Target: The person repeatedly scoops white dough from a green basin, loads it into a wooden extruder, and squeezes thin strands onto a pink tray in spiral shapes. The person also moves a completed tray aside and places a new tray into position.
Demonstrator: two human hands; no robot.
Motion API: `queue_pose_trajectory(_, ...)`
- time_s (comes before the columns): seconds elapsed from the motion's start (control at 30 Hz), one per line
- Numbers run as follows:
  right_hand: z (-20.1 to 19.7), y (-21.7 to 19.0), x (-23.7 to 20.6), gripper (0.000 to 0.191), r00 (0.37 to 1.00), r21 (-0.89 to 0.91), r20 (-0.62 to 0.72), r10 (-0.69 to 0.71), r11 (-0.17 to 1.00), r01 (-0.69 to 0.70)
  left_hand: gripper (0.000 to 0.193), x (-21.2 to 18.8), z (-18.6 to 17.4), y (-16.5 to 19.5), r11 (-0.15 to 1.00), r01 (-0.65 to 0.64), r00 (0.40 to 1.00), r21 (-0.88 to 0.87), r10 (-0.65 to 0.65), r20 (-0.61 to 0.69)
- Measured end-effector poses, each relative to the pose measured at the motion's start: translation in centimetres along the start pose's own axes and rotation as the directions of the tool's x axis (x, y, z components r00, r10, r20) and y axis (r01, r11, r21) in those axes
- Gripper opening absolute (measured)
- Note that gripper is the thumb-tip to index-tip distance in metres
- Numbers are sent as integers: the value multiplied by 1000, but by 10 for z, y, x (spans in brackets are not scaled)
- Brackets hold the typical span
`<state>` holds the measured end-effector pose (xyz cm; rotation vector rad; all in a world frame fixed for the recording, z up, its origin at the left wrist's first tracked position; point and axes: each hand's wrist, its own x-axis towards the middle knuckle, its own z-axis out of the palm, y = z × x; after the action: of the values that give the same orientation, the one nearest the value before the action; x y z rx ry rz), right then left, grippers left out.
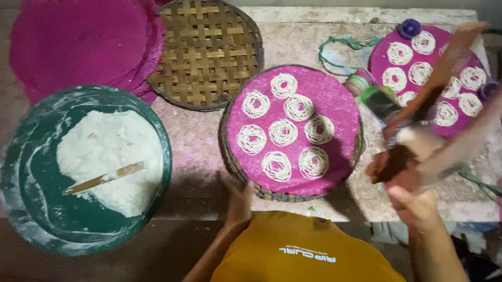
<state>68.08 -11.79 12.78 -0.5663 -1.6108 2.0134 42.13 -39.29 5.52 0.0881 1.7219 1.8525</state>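
Magenta cloth covers the round woven tray (pixel 237 159), carrying eight white noodle coils (pixel 285 132); the left hand (pixel 238 200) grips its near rim. The right hand (pixel 416 204) is clenched around a blurred brown wooden press (pixel 426 97), raised between that tray and a second coil-covered mat (pixel 428 77). A green basin (pixel 18 170) of white dough sits far left.

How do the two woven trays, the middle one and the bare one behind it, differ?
The middle tray is covered by a pink cloth with seven noodle coils; the bare tray shows open weave. The left hand touches the middle tray; nothing touches the bare tray. Both are round.
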Motion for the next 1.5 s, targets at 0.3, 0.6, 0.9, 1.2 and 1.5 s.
queue_pose_trajectory(0.3, 50, -53, -5, 71, 987, 156, -24, -159, 975, 160, 77, 97, -68, 21, 979, -65, 915, 194, -19, 402)
queue_pose_trajectory(0.6, 32, -39, -39, 70, 1000, 28, 12, -27, 999, 27, 38, 224, -14, 109, 699, -307, 939, 646, 113, 325)
queue_pose_trajectory(0.9, 19, -30, -29, 83, 771, -42, 371, 517, 839, -543, 83, 103, 96, 102, 609, 471, 429, -638, 474, 769)
queue_pose_trajectory(1.2, 14, -62, -15, 68, 493, -311, 185, 850, 526, -791, 58, 51, 130, 59, 311, 586, 578, -748, 486, 656)
queue_pose_trajectory(1.5, 32, -74, 11, 75, 585, -658, 29, 811, 456, -599, 19, 72, 140, 44, 218, 622, 570, -752, 532, 626)
